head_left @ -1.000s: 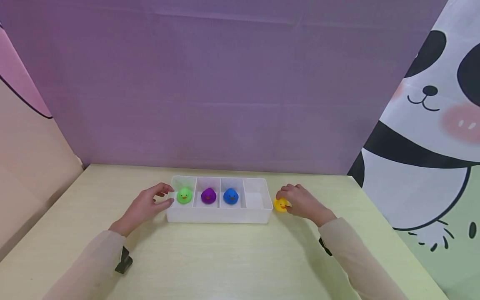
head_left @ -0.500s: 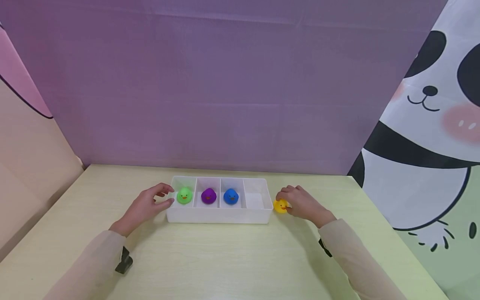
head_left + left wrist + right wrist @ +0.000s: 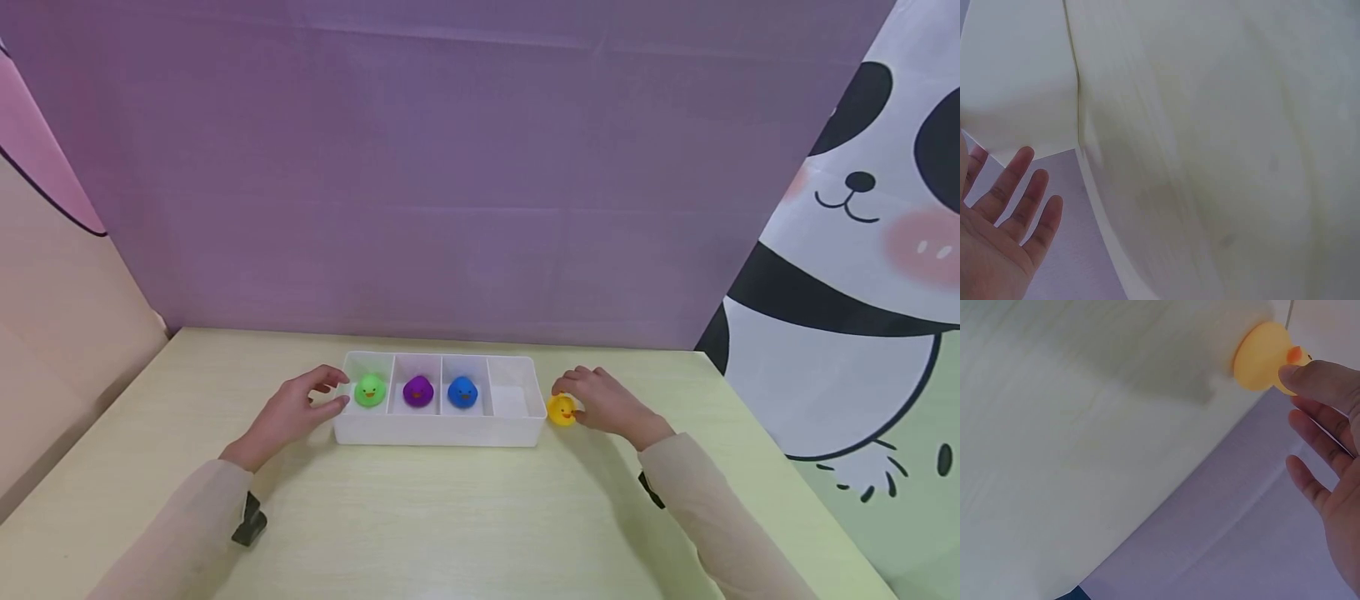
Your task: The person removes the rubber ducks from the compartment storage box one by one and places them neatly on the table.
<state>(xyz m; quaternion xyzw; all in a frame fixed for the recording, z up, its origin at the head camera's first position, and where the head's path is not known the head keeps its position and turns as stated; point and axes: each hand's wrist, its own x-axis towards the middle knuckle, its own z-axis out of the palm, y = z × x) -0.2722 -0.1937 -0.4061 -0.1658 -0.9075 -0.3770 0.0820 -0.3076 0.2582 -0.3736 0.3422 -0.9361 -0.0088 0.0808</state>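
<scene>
A white divided box [image 3: 438,432] lies on the table. From left to right its compartments hold a green rubber duck [image 3: 370,391], a purple rubber duck [image 3: 417,392] and a blue rubber duck [image 3: 462,392]; the rightmost has none. My left hand [image 3: 300,410] is at the box's left end, thumb and fingers apart and loosely bent; whether they touch the wall is unclear. Just outside the right end, a yellow rubber duck [image 3: 1262,357] sits on the table. My right hand [image 3: 606,406] pinches its head, the thumb [image 3: 1319,381] in front and the index finger mostly hidden.
The pale wooden table [image 3: 450,517] runs up to a purple backdrop [image 3: 450,208]. On the right hangs a panda-printed cloth [image 3: 855,275]. A dark wrist device [image 3: 250,521] shows under the left sleeve.
Both hands stay nearly where they were. The yellow duck has turned slightly in the right hand's fingers; the box and the other ducks look almost unchanged.
</scene>
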